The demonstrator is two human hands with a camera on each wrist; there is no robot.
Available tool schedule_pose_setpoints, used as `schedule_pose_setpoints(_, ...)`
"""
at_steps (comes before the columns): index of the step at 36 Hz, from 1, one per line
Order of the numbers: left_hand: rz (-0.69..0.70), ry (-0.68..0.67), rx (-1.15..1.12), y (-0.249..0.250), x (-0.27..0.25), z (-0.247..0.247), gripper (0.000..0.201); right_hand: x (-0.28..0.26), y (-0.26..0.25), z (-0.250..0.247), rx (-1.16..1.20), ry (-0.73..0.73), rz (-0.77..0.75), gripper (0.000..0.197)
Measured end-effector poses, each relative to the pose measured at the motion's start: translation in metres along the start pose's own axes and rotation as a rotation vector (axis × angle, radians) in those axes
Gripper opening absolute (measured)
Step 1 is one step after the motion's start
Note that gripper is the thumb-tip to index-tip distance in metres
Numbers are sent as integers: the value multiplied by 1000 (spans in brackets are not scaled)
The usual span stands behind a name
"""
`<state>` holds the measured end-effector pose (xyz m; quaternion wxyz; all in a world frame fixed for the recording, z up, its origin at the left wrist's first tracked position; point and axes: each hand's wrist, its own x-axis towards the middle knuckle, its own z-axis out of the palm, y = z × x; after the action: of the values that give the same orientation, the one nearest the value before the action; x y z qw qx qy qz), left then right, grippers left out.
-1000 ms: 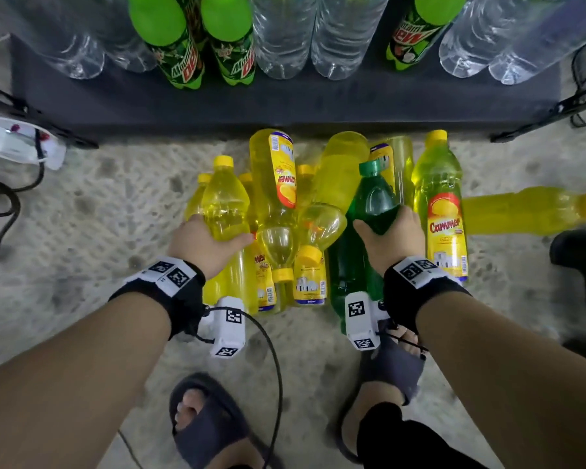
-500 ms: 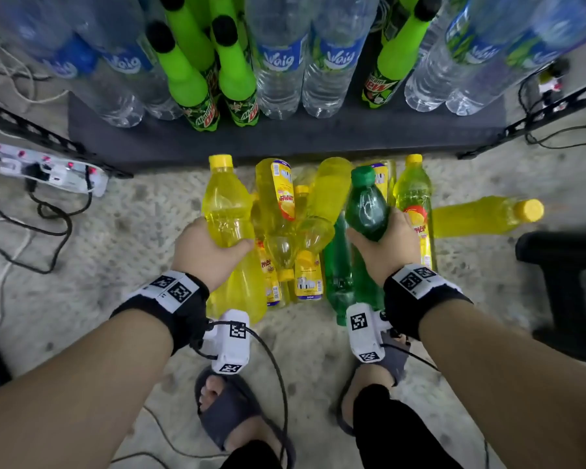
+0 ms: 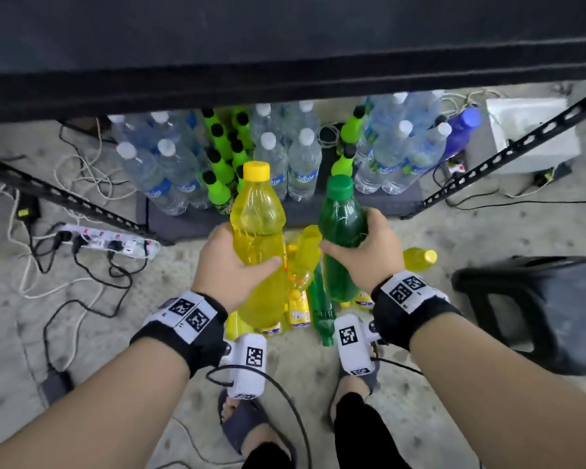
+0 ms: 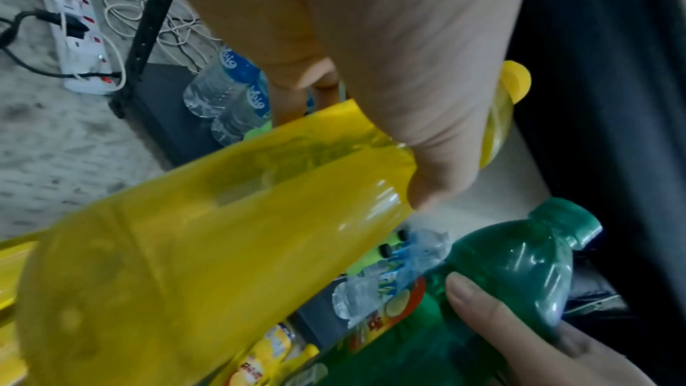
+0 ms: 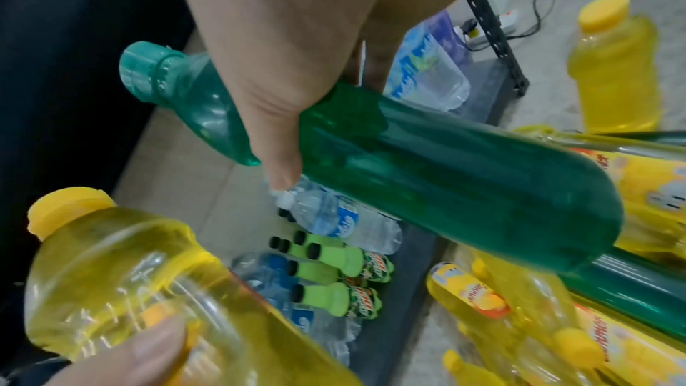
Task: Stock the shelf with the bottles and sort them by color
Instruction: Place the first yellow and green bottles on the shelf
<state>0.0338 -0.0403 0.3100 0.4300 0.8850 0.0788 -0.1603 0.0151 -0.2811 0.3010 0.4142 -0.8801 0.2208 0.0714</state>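
Since the frame half a second ago you have lifted both bottles clear of the pile on the floor, and your view has tipped up so a dark shelf board (image 3: 285,62) now fills the top of the head frame.

Your left hand (image 3: 230,265) wraps the middle of the yellow bottle (image 3: 257,225), thumb across its front and fingers hidden behind it; the bottle stands nearly upright at frame centre, yellow cap uppermost. Your right hand (image 3: 366,252) grips the green bottle (image 3: 342,221) just to the right, thumb on the near side and fingers curled round its far side, green cap up. The two bottles are just beside each other but apart. Both forearms reach in from the lower corners, wrists level, backs of the hands facing the camera.

In the left wrist view your thumb (image 4: 438,181) presses the yellow body below the neck; in the right wrist view your thumb (image 5: 278,169) lies over the green bottle's shoulder.

Below your hands the remaining yellow bottles (image 3: 298,299) lie on the floor. Behind them, on the low shelf, stand clear water bottles (image 3: 301,164) and lime-green soda bottles (image 3: 217,184). A power strip (image 3: 112,240) sits at mid-left, a black stool (image 3: 535,306) at the right.
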Motion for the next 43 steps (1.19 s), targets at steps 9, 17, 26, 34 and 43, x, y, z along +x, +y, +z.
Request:
schedule_pose_setpoints(9, 131, 33, -65, 114, -49, -67, 52, -43, -91, -93, 120, 127, -72, 74)
schedule_pose_setpoints(17, 283, 88, -141, 208, -59, -115, 53, -58, -168, -167, 240, 267, -175, 72)
schedule_pose_setpoints(26, 412, 241, -219, 277, -44, -143, 56, -35, -233, -232, 423, 369, -319, 78)
schedule_pose_setpoints(34, 415, 302, -214, 321, -15, -153, 54, -2, -267, -266, 451, 367, -398, 75)
schedule_pose_setpoints(43, 370, 338, -146, 331, 14, -134, 56, 35, -262, -255, 445, 367, -387, 76)
